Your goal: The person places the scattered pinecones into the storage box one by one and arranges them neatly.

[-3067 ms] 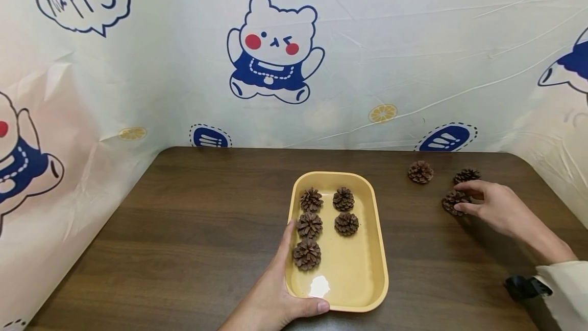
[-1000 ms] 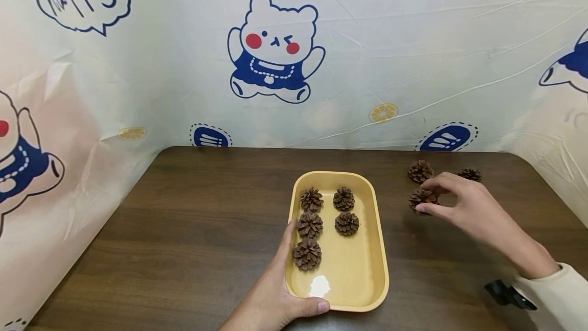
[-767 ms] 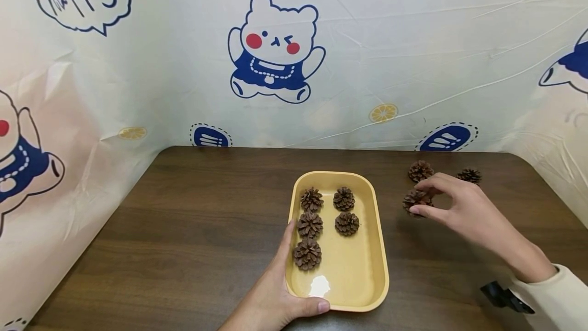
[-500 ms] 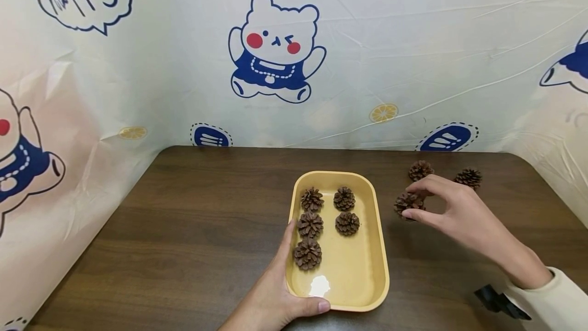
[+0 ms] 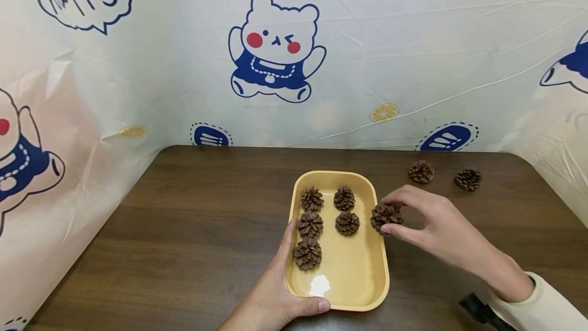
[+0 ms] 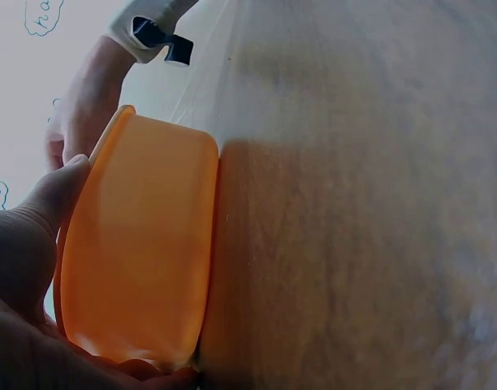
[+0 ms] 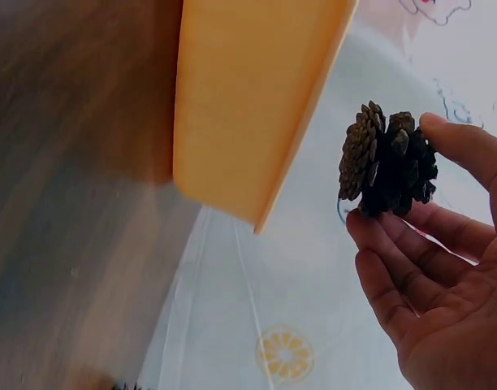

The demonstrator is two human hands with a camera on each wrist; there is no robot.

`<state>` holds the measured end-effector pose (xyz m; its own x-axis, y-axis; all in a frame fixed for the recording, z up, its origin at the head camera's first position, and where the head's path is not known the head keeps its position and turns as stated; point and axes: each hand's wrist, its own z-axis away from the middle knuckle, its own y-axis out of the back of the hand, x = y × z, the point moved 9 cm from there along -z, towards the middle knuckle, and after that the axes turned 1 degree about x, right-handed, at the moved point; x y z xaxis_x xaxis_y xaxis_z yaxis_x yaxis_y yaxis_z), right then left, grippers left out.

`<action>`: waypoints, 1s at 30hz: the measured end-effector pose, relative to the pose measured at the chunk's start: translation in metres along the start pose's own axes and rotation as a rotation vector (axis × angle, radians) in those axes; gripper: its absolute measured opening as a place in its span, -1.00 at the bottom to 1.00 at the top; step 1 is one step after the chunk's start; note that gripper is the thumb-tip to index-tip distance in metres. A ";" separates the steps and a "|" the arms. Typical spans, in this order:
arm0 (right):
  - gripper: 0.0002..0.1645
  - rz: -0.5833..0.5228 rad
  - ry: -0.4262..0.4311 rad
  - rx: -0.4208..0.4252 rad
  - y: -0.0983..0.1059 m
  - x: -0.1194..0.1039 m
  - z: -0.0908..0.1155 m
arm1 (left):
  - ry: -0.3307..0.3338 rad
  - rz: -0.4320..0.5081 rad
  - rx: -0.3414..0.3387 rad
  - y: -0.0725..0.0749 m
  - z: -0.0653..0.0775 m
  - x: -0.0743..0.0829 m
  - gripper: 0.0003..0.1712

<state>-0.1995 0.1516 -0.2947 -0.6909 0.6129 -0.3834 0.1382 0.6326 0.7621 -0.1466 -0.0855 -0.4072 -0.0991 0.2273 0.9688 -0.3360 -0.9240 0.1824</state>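
A pine cone point(image 5: 386, 217) is pinched between the thumb and fingertips of my right hand point(image 5: 445, 234), over the right rim of a yellow tray point(image 5: 382, 269). In the right wrist view this pine cone point(image 7: 386, 160) is raised off the table, apart from the tray wall point(image 7: 240, 97). My left hand point(image 5: 275, 287) grips the tray's near left corner, its thumb on the near rim. Inside the tray, three pine cones point(image 5: 310, 225) form a column at the left. Two more pine cones point(image 5: 346, 223) sit right of them, towards the far end.
Beyond my right hand, two loose pine cones, one reddish brown point(image 5: 421, 171) and one darker point(image 5: 468, 179), lie at the table's far right. The dark wooden table point(image 5: 184, 239) ends at a printed cloth backdrop point(image 5: 184, 65), which also hangs at both sides.
My right hand has picked up a pine cone from the right of the table and carried it left to the tray's rim. My left hand and the tray have stayed put.
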 end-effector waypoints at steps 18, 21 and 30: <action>-0.51 -0.065 0.041 -0.073 -0.028 -0.023 0.002 | -0.010 0.030 -0.027 -0.002 0.000 0.001 0.64; -0.53 -0.071 0.027 -0.102 -0.035 -0.024 0.003 | -0.004 0.030 -0.027 -0.002 0.000 0.000 0.64; -0.57 -0.076 -0.010 -0.171 -0.051 -0.025 0.005 | -0.014 0.012 -0.020 -0.001 0.001 0.001 0.63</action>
<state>-0.1860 0.1066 -0.3262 -0.6874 0.5719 -0.4477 -0.0370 0.5880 0.8080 -0.1459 -0.0849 -0.4062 -0.0901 0.2115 0.9732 -0.3534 -0.9204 0.1673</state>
